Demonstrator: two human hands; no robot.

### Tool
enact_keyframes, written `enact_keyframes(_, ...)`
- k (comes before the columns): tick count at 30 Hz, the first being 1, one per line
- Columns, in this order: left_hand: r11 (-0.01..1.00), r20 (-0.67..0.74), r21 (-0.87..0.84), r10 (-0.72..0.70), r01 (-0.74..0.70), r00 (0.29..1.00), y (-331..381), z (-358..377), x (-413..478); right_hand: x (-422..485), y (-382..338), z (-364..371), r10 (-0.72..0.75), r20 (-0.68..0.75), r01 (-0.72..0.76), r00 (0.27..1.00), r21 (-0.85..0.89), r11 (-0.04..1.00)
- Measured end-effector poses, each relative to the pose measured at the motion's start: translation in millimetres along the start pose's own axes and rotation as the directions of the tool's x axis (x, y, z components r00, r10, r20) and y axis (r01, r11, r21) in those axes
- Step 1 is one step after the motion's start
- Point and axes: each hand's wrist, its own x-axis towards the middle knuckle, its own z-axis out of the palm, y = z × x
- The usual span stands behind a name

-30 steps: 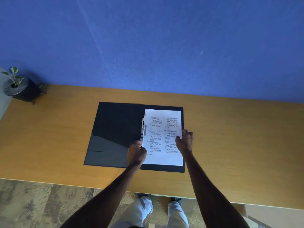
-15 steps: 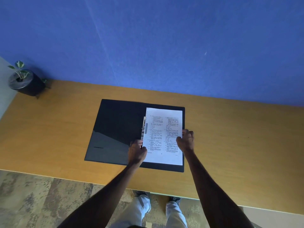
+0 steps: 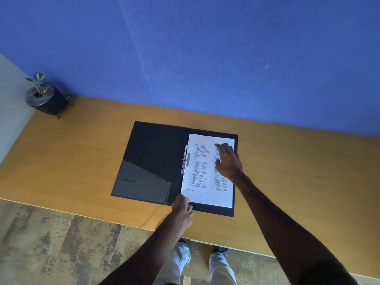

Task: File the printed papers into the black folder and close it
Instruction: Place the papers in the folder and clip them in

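Papers [image 3: 202, 175] lie flat on the right half of the open black folder [image 3: 156, 153], their left edge against the metal clip [image 3: 185, 159] at the spine. Your right hand [image 3: 227, 161] rests spread on the upper part of the top sheet, fingers apart and pressing down, gripping nothing. Your left hand [image 3: 183, 205] is at the near left corner of the stack, fingers curled together; whether it pinches the sheet or only touches it, you cannot tell from here. The folder sits mid-tabletop [image 3: 298, 182], well apart from the potted plant [image 3: 44, 97] in the far left corner. The cover is not yet closed. The risk, as it looks: if the sheets are not truly caught under the clip, lifting your palm may let them slide or fan out, and swinging the left flap over could crease that near corner.
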Motion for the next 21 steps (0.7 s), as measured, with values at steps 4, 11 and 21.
enact_keyframes(4,0.998,0.070,0.020,-0.061,0.060,0.996,-10.9,8.5,-7.1,29.9,6.0,-5.3,-0.053,0.055,0.058,0.997,-0.097,0.994)
enact_keyframes(11,0.994,0.112,-0.001,-0.112,0.113,0.987,-11.9,17.9,-2.7,76.0,-4.8,-6.5,-0.021,0.115,0.034,0.993,-0.119,0.992)
enact_keyframes(21,0.989,0.097,-0.059,-0.128,0.134,0.987,-2.1,26.4,-3.2,96.2,-10.3,-2.5,0.008,0.178,0.025,0.984,-0.181,0.983)
